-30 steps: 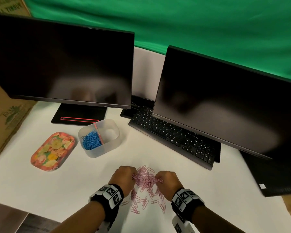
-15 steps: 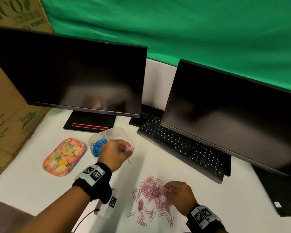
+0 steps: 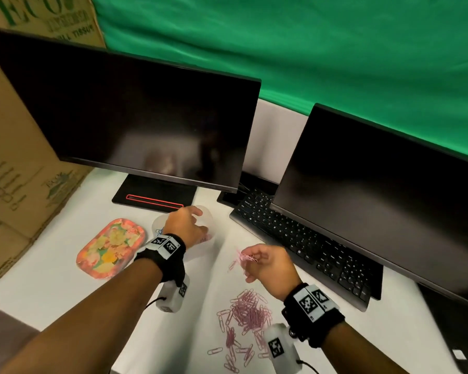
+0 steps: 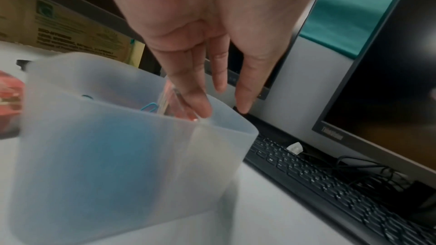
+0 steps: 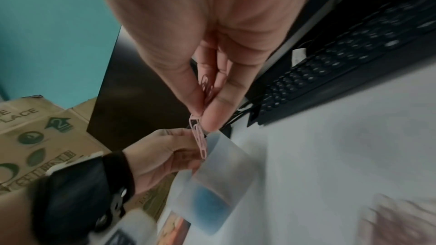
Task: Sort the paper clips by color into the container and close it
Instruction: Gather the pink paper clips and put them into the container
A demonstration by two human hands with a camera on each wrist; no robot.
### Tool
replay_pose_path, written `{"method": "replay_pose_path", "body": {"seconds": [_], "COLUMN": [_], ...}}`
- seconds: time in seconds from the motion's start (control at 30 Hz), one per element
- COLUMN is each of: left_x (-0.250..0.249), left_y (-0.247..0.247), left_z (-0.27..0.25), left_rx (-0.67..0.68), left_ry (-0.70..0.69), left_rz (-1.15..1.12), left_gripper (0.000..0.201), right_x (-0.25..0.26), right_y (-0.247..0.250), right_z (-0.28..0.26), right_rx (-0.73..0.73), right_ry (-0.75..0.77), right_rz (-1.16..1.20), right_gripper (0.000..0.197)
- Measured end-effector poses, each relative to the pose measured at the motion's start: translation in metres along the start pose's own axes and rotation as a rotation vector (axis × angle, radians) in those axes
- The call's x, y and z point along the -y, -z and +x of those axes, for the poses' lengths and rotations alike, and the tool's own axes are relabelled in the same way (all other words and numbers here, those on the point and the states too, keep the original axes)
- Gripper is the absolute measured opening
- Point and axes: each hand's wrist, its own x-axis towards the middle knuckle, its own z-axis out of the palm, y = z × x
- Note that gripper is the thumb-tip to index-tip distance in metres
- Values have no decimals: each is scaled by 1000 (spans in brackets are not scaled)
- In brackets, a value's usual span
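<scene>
R grip [image 3: 265, 261] pinches pink clips [image 3: 246, 258]; L grip [image 4: 207, 85] fingers apart, prob empty, over container [image 4: 106, 137]

black wristbands [image 3: 170, 261], checkered tags, white pods

A white table [image 3: 52, 287] fills the lower frame. On it, from left: a floral lid [image 3: 110, 248], a translucent container [image 3: 210, 240], a scattered pile of pink paper clips [image 3: 247, 318] at lower centre, two monitor bases and a black keyboard [image 3: 305, 248] at right.
</scene>
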Motion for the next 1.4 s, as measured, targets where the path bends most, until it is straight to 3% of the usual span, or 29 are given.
{"method": "replay_pose_path", "body": {"seconds": [0.27,0.5,0.57,0.67,0.73,0.8,0.87,0.97,1.07,1.2,1.27,1.33,1.4], "left_x": [30,79,86,92,94,94,91,85,84,82,78,72,66], "left_y": [19,10,6,-1,-7,-15,-30,-56,-75,-82,-86,-91,-98], "left_z": [-42,-76,-81,-88,-93,-103,-116,-136,-137,-125,-122,-123,-129], "left_rx": [-140,-25,28,104,233,392,542,652,645,594,575,590,628], "left_ry": [-106,-145,-139,-143,-133,-146,-204,-354,-399,-329,-335,-358,-383], "left_rz": [-235,-66,-25,69,149,256,393,634,674,466,399,421,501], "left_gripper": [11,17,19,18,16,26,48,67,66,51,63,89,111], "right_x": [45,46,46,39,18,-14,-54,-93,-104,-117,-117,-120,-124], "right_y": [-52,-81,-76,-53,-33,-15,-6,-6,-3,10,21,34,41], "right_z": [96,128,126,108,91,73,53,20,-16,-49,-56,-61,-65], "right_rx": [72,122,115,-2,-65,30,243,426,460,427,348,347,299], "right_ry": [130,124,117,191,189,80,-24,96,256,382,378,192,137], "right_rz": [-221,-597,-613,-510,-583,-802,-1011,-1130,-1132,-1128,-1057,-1023,-1056], "right_gripper": [25,16,29,23,25,38,59,67,63,64,65,70,85]}}
